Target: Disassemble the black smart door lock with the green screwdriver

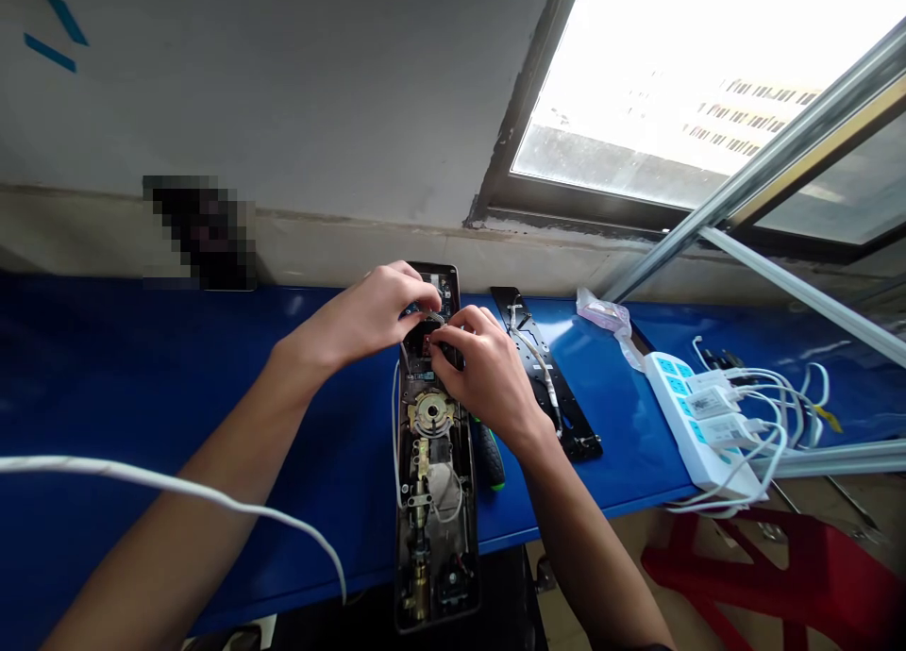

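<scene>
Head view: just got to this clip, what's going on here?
A person's left hand and right hand meet over the far part of a long open housing, fingertips close together among its wiring; exactly what they pinch is too small to tell. The housing lies on a blue table, its near end reaching past the edge, metal parts exposed. To its right are a black-and-green handle and a black plate with a cable across it.

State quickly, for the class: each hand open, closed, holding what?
Left hand: closed, apparently on a pale cable.
Right hand: curled; whether it holds anything cannot be told.
</scene>
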### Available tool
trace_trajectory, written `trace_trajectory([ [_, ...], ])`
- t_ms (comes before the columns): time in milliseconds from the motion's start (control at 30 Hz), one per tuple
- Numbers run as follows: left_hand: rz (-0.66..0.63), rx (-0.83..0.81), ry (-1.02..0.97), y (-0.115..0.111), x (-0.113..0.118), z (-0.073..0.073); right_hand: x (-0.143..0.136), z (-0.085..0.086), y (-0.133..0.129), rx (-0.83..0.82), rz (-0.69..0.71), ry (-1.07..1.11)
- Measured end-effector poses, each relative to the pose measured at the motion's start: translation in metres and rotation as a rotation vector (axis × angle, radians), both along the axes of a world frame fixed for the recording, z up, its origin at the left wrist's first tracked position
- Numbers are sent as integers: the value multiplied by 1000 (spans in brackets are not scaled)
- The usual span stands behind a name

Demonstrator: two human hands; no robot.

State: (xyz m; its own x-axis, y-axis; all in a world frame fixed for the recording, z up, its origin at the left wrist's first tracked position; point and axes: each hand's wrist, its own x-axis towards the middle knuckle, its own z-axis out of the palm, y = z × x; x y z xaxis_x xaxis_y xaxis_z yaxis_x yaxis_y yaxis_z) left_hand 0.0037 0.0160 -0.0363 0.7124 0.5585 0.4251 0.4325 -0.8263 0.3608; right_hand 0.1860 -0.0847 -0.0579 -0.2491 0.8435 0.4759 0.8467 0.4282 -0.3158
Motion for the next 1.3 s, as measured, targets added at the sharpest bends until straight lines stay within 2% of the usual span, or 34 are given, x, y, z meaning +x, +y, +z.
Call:
trace_trajectory([
  [300,-10,59,-118,-7,7,7,1,-3,-3,-23,-15,44],
  [567,31,68,-174,-11,6,12,1,-11,0,-33,67,110],
  [667,6,70,-157,-11,10,9,7,-6,-4,-36,120,147],
  [767,-80,40,-79,-13,13,6,22,7,-12,-54,173,218],
  [900,-194,-19,5,-17,12,10,56,18,-11,-24,85,356],
  [1000,-237,-25,29,-23,13,17,80,10,2,-58,24,411],
  [1133,-193,43,11,-33,20,22,101,-16,19,-155,2,422],
  [1233,-186,101,-2,-38,31,17,107,-31,23,-222,2,417],
  [1300,-212,109,-1,-40,39,11,108,-35,27,-273,13,397],
])
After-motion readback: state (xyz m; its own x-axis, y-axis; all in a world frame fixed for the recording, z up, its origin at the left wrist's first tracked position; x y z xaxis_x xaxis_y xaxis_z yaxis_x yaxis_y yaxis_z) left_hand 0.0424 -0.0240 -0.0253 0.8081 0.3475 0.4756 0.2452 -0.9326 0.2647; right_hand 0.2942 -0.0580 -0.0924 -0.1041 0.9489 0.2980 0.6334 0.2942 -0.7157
